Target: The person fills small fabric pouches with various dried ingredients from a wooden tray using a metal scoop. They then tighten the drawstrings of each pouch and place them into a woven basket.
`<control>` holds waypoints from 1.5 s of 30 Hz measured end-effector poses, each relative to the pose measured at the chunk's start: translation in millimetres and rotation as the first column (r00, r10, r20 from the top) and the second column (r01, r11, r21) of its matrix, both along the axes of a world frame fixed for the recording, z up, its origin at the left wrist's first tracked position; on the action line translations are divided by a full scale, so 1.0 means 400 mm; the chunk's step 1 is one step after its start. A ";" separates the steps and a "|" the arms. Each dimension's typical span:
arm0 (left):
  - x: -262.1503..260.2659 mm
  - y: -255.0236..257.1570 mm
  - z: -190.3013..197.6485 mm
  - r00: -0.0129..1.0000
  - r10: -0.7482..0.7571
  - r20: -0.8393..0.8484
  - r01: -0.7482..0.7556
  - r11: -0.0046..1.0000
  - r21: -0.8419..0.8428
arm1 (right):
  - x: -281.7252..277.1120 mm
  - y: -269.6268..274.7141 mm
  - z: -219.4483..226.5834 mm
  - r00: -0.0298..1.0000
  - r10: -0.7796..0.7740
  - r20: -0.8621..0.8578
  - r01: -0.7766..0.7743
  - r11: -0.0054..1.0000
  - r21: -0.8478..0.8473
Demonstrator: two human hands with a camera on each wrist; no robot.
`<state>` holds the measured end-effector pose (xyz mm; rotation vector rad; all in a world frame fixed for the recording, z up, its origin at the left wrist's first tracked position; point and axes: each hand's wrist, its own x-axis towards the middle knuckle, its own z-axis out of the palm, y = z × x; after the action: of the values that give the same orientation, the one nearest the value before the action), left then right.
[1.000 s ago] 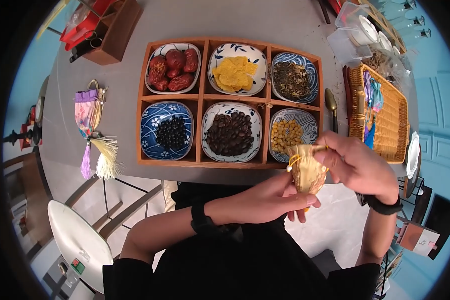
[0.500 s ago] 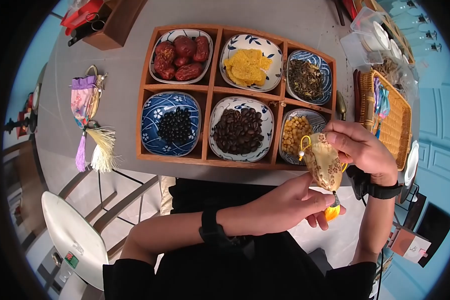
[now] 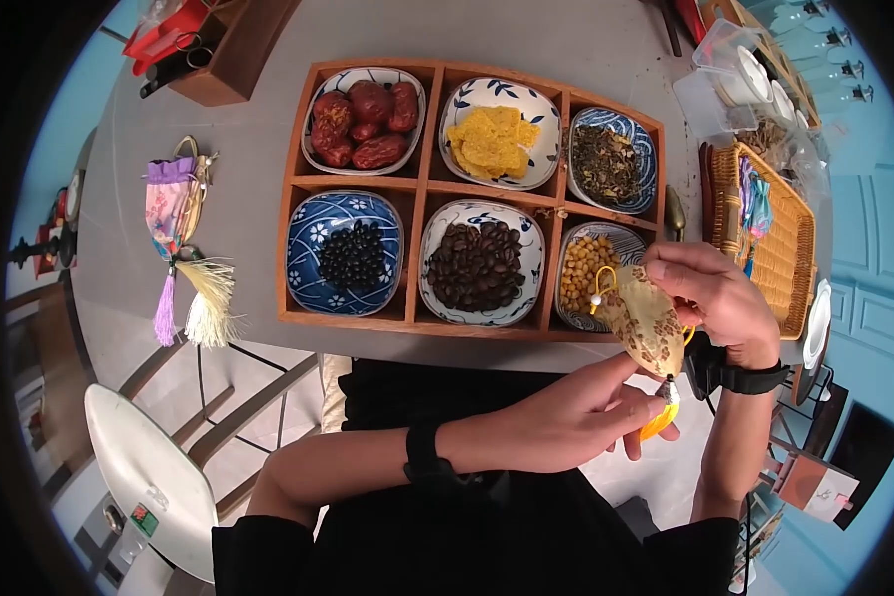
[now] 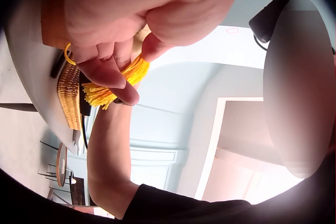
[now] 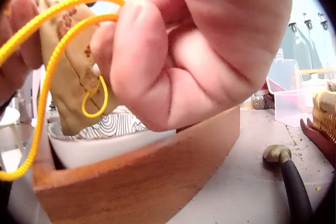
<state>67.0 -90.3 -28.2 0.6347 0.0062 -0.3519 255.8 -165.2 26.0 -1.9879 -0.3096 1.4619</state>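
A gold drawstring pouch (image 3: 648, 320) with a brown flower pattern is held tilted over the near right corner of a divided wooden box (image 3: 412, 199). My right hand (image 3: 715, 298) pinches the pouch near its top edge. Below, my left hand (image 3: 576, 417) holds the yellow tassel (image 4: 118, 82) between thumb and fingers. A yellow cord (image 5: 52, 61) loops out beside the right fingers, and a smaller loop with a white bead hangs at the pouch's side. Closest to the pouch is a patterned bowl of yellow kernels (image 3: 586, 270), partly hidden behind it.
Other bowls in the box hold red dates (image 3: 372, 109), yellow pieces (image 3: 494, 142), dried leaves (image 3: 606, 164), black beans (image 3: 353, 260) and dark brown beans (image 3: 475, 266). More tasselled pouches (image 3: 176, 214) lie left. A spoon (image 5: 283, 163) and wicker tray (image 3: 780, 258) are at right.
The pouch has moved right and tilted, bringing its yellow tassel into sight. My left hand has shifted from the pouch's lower part down to the tassel. The right hand still pinches the top.
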 end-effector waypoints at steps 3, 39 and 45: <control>0.003 -0.002 0.011 1.000 0.022 0.002 -0.022 0.999 0.038 | 0.002 -0.002 -0.007 1.000 -0.019 -0.023 0.019 0.999 0.031; -0.066 0.030 0.026 0.989 0.122 -0.087 -0.082 0.926 0.368 | -0.044 -0.084 0.026 0.986 -0.002 0.165 -0.048 0.953 0.300; -0.058 0.030 -0.014 0.947 0.266 0.182 -0.313 0.623 0.717 | -0.150 -0.103 0.076 0.559 0.143 0.817 -0.638 0.703 0.314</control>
<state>43.9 -78.1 -33.9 1.4474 0.2070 0.0118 195.9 -206.5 56.4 -1.9143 -1.5156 0.5095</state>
